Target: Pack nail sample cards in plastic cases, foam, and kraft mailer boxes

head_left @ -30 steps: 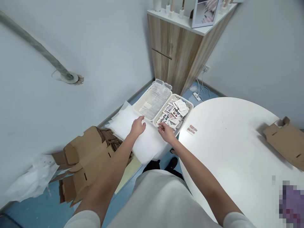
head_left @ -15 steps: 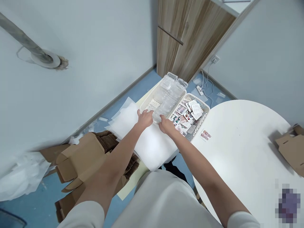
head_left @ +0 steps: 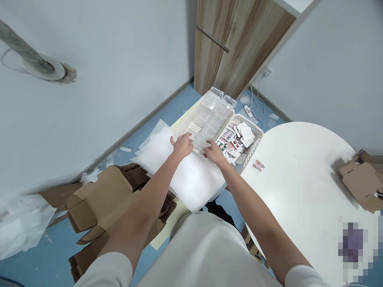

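My left hand [head_left: 182, 146] is at the near left corner of a white plastic basket [head_left: 234, 118], its thumb and fingers apart and nothing seen in it. Clear plastic boxes [head_left: 213, 116] fill most of that basket in rows, with some bare basket floor near my left fingers. At the near right corner, my right hand [head_left: 213, 153] reaches over the rim towards the nearest boxes, fingers apart; whether they touch a box is unclear. Beside it, a second basket [head_left: 255, 146] holds cards of press-on nails [head_left: 234, 148]. A stack of white sheets [head_left: 194, 181] lies beneath my wrists.
On the round white table [head_left: 299, 175] are one nail card [head_left: 258, 165] and a cardboard box [head_left: 360, 179]. Folded brown cartons [head_left: 104, 189] are piled at left, near a white plastic bag [head_left: 22, 223]. A power strip [head_left: 248, 111] with cables lies on the floor by a wooden cabinet [head_left: 239, 40].
Both hands have loosened from the basket's near edge and lifted slightly, fingers more apart. My right hand has shifted a little to the right. The view has shifted slightly.
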Demonstrator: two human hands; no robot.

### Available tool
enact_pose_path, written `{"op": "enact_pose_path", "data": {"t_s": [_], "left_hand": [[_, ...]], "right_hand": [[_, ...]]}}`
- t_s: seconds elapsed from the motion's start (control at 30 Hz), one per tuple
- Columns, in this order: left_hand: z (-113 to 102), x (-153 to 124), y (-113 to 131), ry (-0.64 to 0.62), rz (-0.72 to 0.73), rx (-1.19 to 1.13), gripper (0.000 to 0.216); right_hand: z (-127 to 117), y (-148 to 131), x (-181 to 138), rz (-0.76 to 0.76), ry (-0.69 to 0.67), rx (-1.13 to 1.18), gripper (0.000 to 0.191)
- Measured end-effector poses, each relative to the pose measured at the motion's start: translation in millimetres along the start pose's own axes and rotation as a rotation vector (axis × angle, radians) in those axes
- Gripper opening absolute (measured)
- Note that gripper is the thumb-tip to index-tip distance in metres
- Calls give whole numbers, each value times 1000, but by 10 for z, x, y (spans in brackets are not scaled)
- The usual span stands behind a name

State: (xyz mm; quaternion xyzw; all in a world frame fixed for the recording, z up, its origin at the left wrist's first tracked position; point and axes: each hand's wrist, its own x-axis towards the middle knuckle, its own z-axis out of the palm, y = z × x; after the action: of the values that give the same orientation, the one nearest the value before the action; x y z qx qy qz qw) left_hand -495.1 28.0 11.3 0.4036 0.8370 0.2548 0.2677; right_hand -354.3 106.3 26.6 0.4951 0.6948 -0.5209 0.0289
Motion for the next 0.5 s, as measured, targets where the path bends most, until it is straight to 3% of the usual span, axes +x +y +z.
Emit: {"op": "enact_pose_path", "data": {"t_s": [0.27, 0.4, 0.5], "left_hand": [[-151, -197, 204, 60, 64, 36, 28], [-317, -351, 388, 100, 146, -11, 24], [-353, -505, 592, 44, 216, -182, 27]], "right_hand": [[3, 48, -223, -74, 54, 411, 48], [-201, 30, -503, -229, 61, 604, 45], [-456, 90, -800, -295, 56, 665, 44]]}}
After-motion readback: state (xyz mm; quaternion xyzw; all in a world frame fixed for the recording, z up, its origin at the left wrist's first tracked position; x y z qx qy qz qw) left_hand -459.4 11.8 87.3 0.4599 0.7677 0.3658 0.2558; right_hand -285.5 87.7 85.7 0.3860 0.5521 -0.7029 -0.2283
